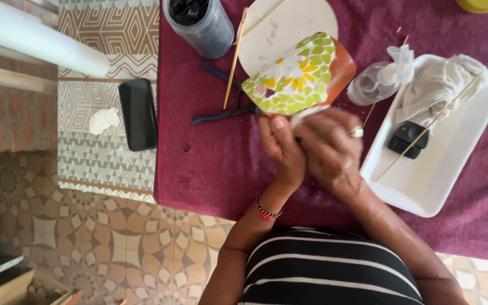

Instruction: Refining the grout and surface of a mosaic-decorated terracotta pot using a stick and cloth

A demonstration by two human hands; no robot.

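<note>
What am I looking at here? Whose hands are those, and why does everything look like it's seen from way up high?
The picture comes from a camera worn on a person's head, so you look straight down at their own two hands. There is only this one view. The left hand, with a beaded bracelet, and the right hand, with a ring, meet at the edge of a curved orange piece covered in green mosaic bits and daisy flowers; a scrap of whitish cloth shows between the fingers. It sits over a dark red tablecloth. Nearby lie pliers, a thin wooden stick, a dark jar, and a white tray holding a rag and a small black thing. A black phone lies on the patterned surface beside the tablecloth.
</note>
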